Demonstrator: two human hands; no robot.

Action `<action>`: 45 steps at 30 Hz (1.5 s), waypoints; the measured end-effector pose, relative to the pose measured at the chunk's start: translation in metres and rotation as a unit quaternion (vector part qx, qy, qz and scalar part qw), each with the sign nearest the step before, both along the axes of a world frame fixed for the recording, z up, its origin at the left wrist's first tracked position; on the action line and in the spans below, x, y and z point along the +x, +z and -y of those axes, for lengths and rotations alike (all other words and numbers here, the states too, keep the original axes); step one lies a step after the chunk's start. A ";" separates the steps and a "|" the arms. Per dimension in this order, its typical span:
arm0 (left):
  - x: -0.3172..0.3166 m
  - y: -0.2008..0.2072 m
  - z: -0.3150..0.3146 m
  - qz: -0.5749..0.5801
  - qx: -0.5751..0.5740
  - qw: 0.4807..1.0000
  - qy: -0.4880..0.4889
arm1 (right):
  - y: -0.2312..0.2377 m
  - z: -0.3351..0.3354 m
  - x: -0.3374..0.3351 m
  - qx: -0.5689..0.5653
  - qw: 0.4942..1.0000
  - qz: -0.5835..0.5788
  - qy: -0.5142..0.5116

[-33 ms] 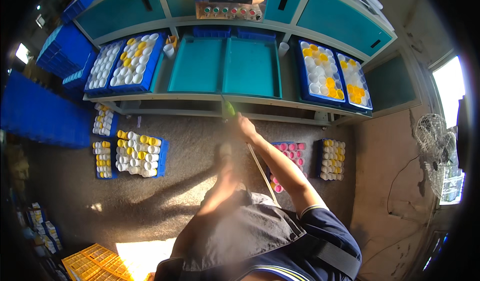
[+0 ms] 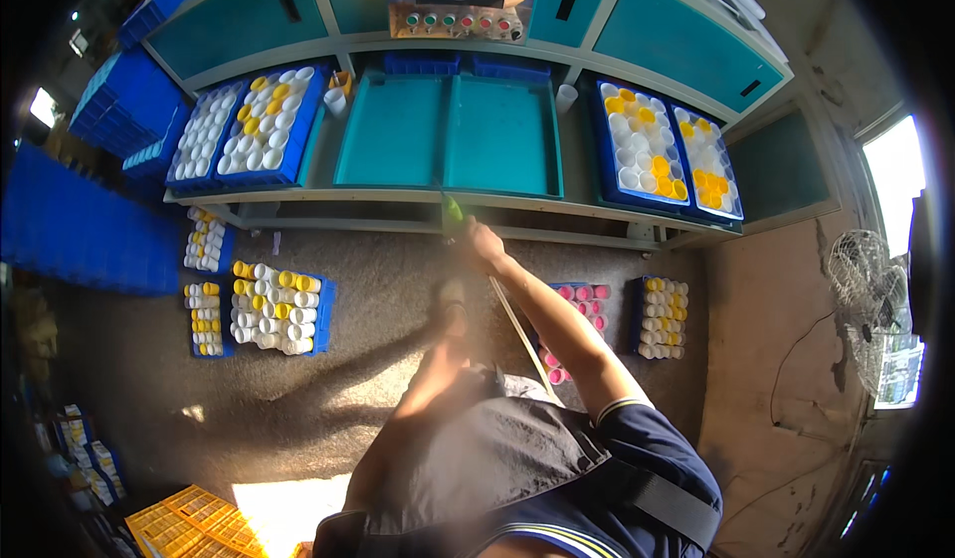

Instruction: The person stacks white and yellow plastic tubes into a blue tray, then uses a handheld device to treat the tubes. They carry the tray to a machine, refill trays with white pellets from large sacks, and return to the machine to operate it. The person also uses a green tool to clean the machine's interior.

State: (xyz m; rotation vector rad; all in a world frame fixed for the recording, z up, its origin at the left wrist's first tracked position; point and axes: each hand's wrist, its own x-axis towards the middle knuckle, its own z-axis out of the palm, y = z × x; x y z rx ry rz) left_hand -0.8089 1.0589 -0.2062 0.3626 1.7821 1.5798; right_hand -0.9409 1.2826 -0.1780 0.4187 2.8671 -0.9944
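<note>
My right hand [image 2: 485, 245] is closed round the handle of a green air blow gun [image 2: 453, 210], in front of the bench's near edge. The metal tip points away from me toward the bench. From my fist a pale hose [image 2: 522, 334] runs back toward my waist. My left arm seems to reach forward low in the middle, and what looks like my left hand [image 2: 456, 327] is blurred by a hazy smear, its fingers not readable. Beyond the blow gun, two shallow teal trays [image 2: 446, 150] lie side by side on the bench.
Blue crates of white and yellow cups stand on the bench at left [image 2: 300, 145] and right [image 2: 602, 110]. More crates [image 2: 323, 319] sit on the floor. Pink cups [image 2: 587, 304] are beside my right arm. A wall fan [image 2: 865, 294] hangs at right; a yellow basket [image 2: 189, 523] lies lower left.
The view has shifted very slightly. My right hand and the blow gun are nearly where they were, with the gun tilted a little differently.
</note>
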 end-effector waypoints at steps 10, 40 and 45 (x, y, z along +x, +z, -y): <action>-0.136 -0.151 0.041 0.085 -0.216 0.968 -0.097 | -0.016 -0.042 -0.089 0.044 0.971 0.229 0.048; -0.112 0.087 -0.135 -0.227 -0.395 0.865 0.210 | -0.056 -0.247 -0.105 0.086 0.974 0.018 0.207; -0.196 0.118 -0.073 -0.346 -0.342 0.776 0.402 | -0.119 -0.251 -0.064 0.043 0.932 0.043 0.357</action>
